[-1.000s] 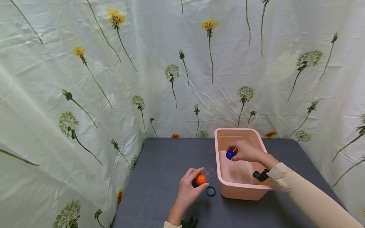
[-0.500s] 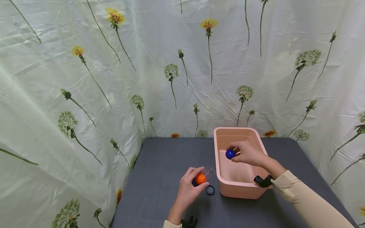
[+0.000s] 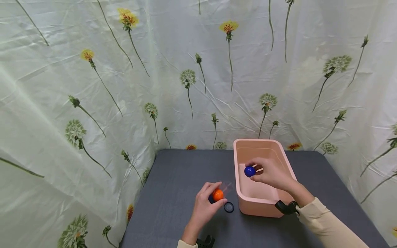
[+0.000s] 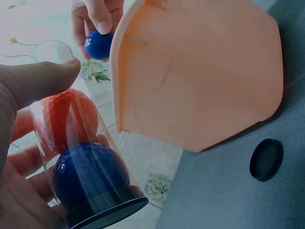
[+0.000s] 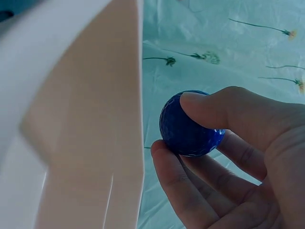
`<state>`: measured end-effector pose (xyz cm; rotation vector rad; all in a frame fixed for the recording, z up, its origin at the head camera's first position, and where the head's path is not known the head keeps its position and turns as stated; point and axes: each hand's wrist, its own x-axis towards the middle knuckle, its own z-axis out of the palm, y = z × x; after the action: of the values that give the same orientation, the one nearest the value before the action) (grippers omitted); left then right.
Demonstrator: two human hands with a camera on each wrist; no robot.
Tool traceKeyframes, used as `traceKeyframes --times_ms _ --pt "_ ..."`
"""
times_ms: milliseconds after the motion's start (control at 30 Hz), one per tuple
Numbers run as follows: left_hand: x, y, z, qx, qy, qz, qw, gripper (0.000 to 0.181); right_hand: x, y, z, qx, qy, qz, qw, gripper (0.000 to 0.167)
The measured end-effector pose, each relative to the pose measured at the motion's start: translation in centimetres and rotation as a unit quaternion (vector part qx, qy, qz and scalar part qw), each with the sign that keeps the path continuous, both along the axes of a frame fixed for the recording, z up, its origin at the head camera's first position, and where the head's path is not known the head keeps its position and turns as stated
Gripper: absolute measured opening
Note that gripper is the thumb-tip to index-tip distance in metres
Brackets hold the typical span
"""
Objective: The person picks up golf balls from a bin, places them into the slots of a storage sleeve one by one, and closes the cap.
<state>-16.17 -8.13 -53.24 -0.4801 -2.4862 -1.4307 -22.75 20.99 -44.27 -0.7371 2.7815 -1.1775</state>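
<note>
My left hand [image 3: 204, 205] grips a clear tube [image 4: 85, 186] with a black base. Inside it an orange ball [image 3: 218, 195] rests above a dark blue ball [image 4: 90, 174]; the tube's upper end has no cap on it. Over the pink bin [image 3: 258, 200], my right hand [image 3: 271, 174] pinches another blue ball [image 3: 250, 171] between thumb and fingertips. In the right wrist view that ball [image 5: 188, 125] is held beside the bin's wall [image 5: 95, 119], apart from it. A round black cap [image 3: 228, 207] lies on the table between the left hand and the bin.
The dark grey table [image 3: 183, 172] extends around the bin. Behind it and at the left hangs a pale curtain [image 3: 167, 86] printed with flowers. Each wrist wears a black device, one [image 3: 286, 207] near the bin's front right corner.
The right hand, with the blue ball, has shifted slightly down toward the near side over the bin. The left hand and tube have barely moved.
</note>
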Motion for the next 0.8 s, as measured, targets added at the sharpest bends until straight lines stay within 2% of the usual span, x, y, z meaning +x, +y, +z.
traceKeyframes --times_ms 367,600,800 --pt "-0.1 -0.1 -0.2 -0.005 0.007 0.005 1.0 0.055 1.7 -1.6 -1.1 -0.069 -0.014 0.007 0.9975 0.042" --pt "0.0 -0.3 -0.3 -0.003 0.01 0.005 0.9999 0.054 2.6 -2.8 -1.6 -0.123 -0.015 0.014 0.9922 0.044" --pt "0.1 -0.4 -0.2 0.005 0.013 0.0 0.9999 0.054 3.3 -3.7 -1.8 -0.142 -0.024 0.019 0.9894 0.042"
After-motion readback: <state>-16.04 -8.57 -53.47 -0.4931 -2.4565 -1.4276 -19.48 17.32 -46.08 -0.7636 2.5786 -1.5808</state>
